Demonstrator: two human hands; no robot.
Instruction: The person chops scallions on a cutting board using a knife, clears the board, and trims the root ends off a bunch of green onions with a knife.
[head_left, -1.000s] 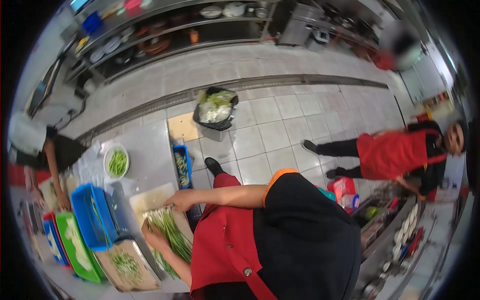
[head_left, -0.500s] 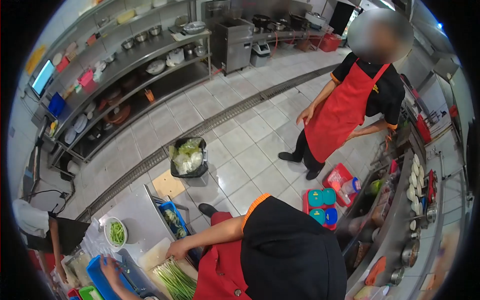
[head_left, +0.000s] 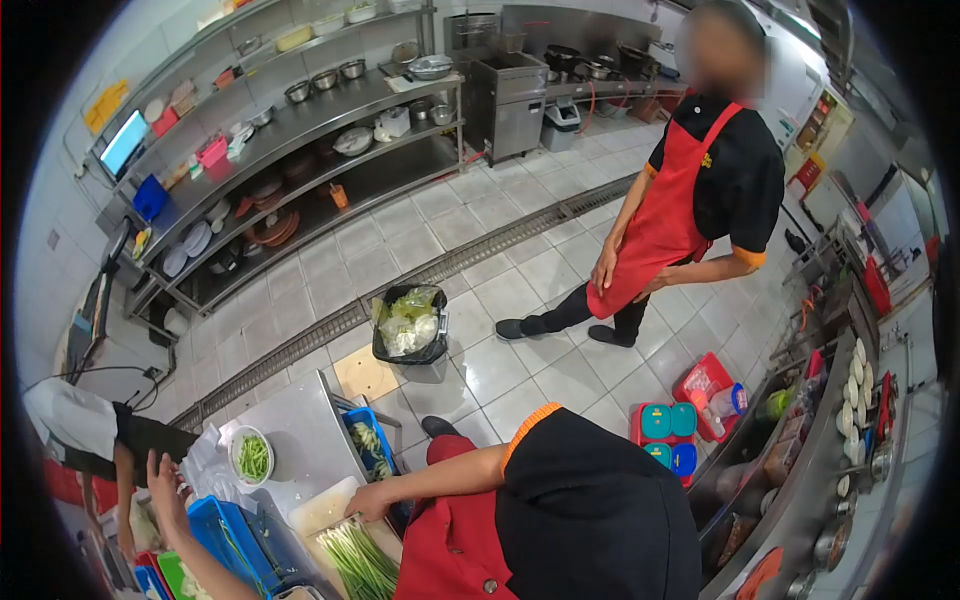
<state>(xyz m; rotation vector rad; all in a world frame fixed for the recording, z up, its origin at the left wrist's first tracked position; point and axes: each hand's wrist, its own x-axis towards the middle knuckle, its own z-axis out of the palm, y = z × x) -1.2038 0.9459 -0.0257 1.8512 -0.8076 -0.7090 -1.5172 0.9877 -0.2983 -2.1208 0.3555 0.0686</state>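
My right hand (head_left: 368, 500) is down at the edge of a white cutting board (head_left: 326, 506), its fingers curled. What they grip, if anything, is hidden. Beside it, a bunch of spring onions (head_left: 358, 562) lies along the board. My left hand (head_left: 165, 488) is raised with fingers spread and holds nothing, its forearm passing beside a blue tray (head_left: 222, 530). A few green stalks lie in that tray. A white bowl of cut green pieces (head_left: 252, 456) stands on the steel table (head_left: 305, 425) beyond the board.
A co-worker in a red apron (head_left: 665, 230) stands on the tiled floor; another person (head_left: 85, 420) is at the left. A bin (head_left: 410, 330) and a blue crate of vegetables (head_left: 365, 440) sit near the table. Red containers (head_left: 665, 425) stand on the floor behind me.
My left hand has lifted away from the blue tray, fingers spread. My right hand stays at the board. The co-worker in the red apron has stepped leftward, and the whole view has shifted.
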